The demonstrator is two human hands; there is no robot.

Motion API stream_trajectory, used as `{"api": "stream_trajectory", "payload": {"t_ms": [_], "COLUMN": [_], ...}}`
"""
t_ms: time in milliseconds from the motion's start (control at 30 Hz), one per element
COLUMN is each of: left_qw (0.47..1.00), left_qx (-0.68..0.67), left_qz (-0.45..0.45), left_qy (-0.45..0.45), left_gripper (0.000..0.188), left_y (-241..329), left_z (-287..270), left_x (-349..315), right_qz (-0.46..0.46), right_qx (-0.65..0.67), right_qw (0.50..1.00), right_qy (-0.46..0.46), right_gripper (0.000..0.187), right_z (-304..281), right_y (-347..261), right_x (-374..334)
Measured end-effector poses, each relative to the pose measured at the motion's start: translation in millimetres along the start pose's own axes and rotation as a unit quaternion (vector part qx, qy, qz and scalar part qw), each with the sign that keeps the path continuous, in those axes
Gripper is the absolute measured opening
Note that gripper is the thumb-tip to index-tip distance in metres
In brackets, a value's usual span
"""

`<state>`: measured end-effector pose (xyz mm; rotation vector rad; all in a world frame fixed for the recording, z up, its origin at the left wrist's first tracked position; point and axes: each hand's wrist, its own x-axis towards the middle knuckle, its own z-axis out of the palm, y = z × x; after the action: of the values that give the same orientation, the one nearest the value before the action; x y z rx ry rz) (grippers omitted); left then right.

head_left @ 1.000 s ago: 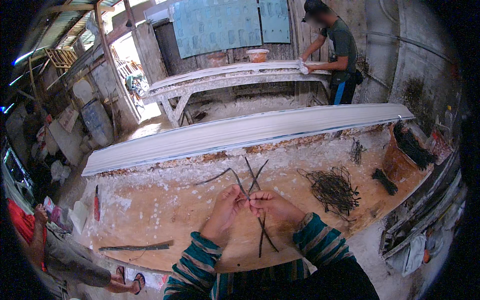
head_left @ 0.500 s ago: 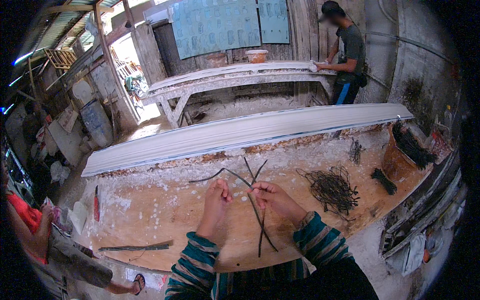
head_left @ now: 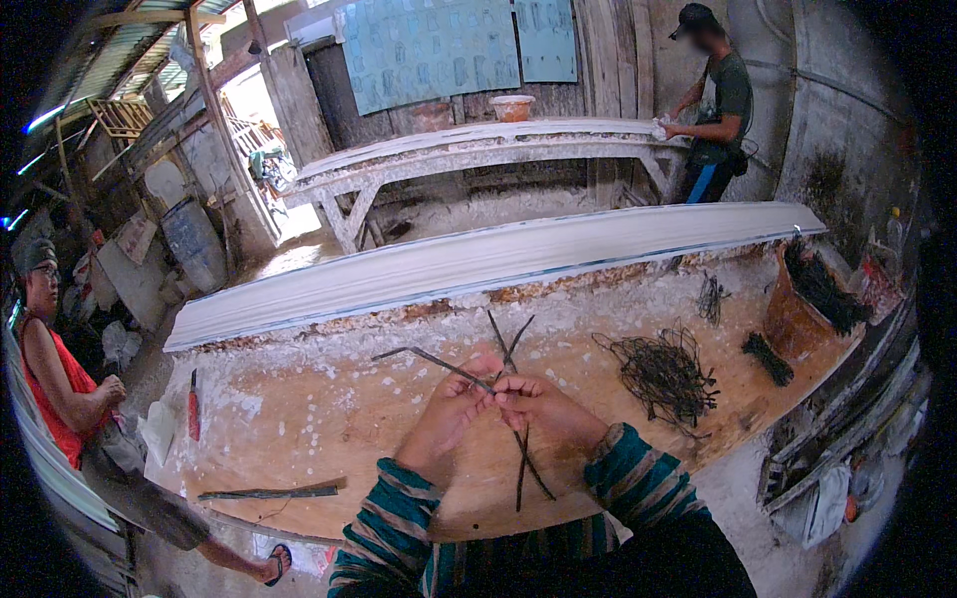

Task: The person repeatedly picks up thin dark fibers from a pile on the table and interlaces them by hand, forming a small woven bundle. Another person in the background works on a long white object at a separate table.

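Observation:
Several thin dark strips (head_left: 522,466) cross in front of me in a star shape, just above the wooden tabletop (head_left: 339,429). My right hand (head_left: 548,407) pinches them near the crossing. My left hand (head_left: 447,419) is closed beside it, its fingers on the bent strip (head_left: 407,351) that reaches out to the left. The fingertips of both hands meet at the crossing and partly hide it. To the left, near the table's front edge, lies a bundle of similar dark strips (head_left: 267,493). What the strips are made of I cannot tell.
A red-handled tool (head_left: 193,411) lies at the left. Tangled black ties (head_left: 660,379), a small bunch (head_left: 767,359) and an orange bucket (head_left: 797,319) are at the right. A long white moulding (head_left: 478,264) spans behind. One person stands left, another works at the far bench (head_left: 399,174).
My left hand has moved right, from apart to meeting my right hand at the crossing. The person at left has come further into view; the far person has shifted right.

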<state>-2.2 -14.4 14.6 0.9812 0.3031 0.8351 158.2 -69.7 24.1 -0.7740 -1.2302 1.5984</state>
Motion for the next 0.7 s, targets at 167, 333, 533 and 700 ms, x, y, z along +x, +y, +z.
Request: {"api": "stream_trajectory", "payload": {"t_ms": [167, 333, 533, 700], "left_qw": [0.999, 0.999, 0.995, 0.991], "left_qx": [0.003, -0.029, 0.007, 0.051], "left_qz": [0.005, 0.013, 0.026, 0.041], "left_qy": [-0.037, 0.032, 0.093, 0.113], "left_gripper": [0.028, 0.013, 0.017, 0.025], "left_y": [0.4, -4.1, 0.6, 2.4], "left_z": [-6.6, -15.8, -11.8, -7.9], "left_x": [-1.4, 0.7, 2.9, 3.6], "right_qz": [-0.013, -0.003, -0.029, -0.052], "right_qx": [0.026, 0.039, 0.003, -0.071], "right_qw": [0.999, 0.999, 0.998, 0.989], "right_qy": [-0.017, -0.008, 0.050, 0.119], "right_gripper": [0.015, 0.015, 0.021, 0.018], "right_z": [0.1, 3.8, 6.2, -1.5], "right_y": [3.6, -2.1, -4.1, 1.5], "right_x": [0.3, -2.0, 0.8, 4.0]}}
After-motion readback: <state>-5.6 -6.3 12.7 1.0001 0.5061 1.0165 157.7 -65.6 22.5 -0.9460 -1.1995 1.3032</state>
